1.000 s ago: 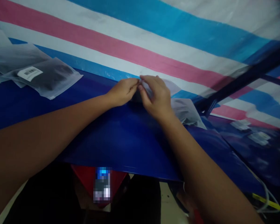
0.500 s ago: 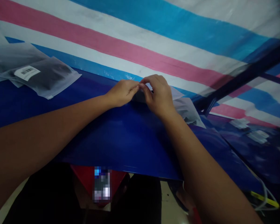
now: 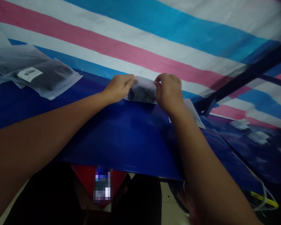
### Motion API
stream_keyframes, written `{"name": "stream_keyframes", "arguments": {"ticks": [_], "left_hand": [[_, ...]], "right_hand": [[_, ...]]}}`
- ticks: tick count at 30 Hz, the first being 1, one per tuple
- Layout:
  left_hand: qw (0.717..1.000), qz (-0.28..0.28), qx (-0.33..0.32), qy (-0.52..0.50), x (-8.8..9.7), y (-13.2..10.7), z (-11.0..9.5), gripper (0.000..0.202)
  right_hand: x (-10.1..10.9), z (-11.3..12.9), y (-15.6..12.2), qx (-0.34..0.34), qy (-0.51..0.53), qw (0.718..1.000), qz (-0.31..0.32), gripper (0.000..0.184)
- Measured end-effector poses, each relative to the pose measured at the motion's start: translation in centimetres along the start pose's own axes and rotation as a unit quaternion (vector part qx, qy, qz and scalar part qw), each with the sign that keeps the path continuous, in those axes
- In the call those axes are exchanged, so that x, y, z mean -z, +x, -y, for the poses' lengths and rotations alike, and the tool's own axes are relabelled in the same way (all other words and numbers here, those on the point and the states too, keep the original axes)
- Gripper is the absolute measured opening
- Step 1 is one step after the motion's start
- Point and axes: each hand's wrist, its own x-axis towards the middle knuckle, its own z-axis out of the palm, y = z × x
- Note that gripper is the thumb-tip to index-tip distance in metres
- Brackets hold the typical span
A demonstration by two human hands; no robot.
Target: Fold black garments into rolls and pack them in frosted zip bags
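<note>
Frosted pouch [image 3: 142, 90] — left hand [image 3: 118, 89], right hand [image 3: 170, 93]

- Your left hand [image 3: 118, 89] and right hand [image 3: 170, 93] are bare.
- Back from the fingers, your left forearm [image 3: 49, 131] and right forearm [image 3: 201, 168] are bare too, unsleeved.

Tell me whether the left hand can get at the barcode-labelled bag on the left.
Probably yes: the labelled bag lies uncovered on the blue tabletop, nothing between it and the left hand. That hand grips the frosted pouch, so it must let go.
</note>
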Motion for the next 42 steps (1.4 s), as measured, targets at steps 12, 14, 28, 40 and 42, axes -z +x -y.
{"name": "stream_keyframes", "arguments": {"ticks": [12, 14, 28, 40, 42], "left_hand": [[0.992, -0.108, 0.065, -0.017, 1.3, 1.2, 4.5, 0.064], [0.99, -0.111, 0.076, -0.035, 1.0, 1.1, 4.7, 0.067], [0.97, -0.087, 0.214, -0.079, 1.2, 1.8, 4.0, 0.053], [0.954, 0.077, 0.286, -0.052, 0.7, 1.0, 4.5, 0.035], [0.952, 0.081, 0.294, -0.024, 0.7, 0.9, 4.1, 0.03]], "right_hand": [[0.2, -3.7, -0.2, -0.09, 0.009, 0.996, 0.028, 0.019], [0.0, -3.5, -0.4, -0.088, 0.027, 0.996, 0.018, 0.019], [2.8, 2.3, 0.2, -0.083, 0.176, 0.974, 0.119, 0.026], [3.3, 2.5, 0.4, -0.12, 0.147, 0.936, 0.297, 0.03], [3.5, 2.5, 0.4, -0.148, 0.187, 0.912, 0.333, 0.031]]}}
